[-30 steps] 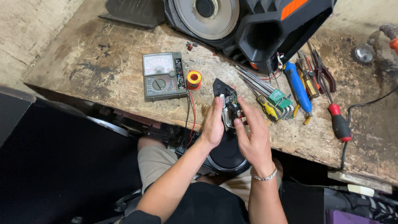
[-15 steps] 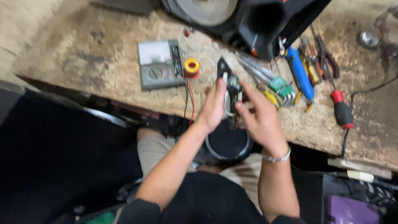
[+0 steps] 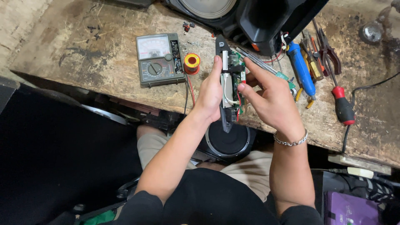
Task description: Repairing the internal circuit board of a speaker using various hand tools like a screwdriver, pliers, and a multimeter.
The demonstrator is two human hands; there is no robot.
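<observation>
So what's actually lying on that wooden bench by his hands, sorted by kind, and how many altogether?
Analog meter: 1
Solder spool: 1
Blue-handled tool: 1
Red-handled screwdriver: 1
Pliers: 1
Black speaker housing: 1
Total: 6 that I can tell apart; more tools are bunched beside the pliers. The opened black device with a green circuit board is held between the left hand and right hand.

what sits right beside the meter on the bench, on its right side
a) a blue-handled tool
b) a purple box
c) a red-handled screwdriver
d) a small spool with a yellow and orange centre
d: the small spool lies on the wooden bench right next to the meter, between it and the left hand; the red-handled screwdriver and the blue-handled tool lie far over on the right.
</observation>
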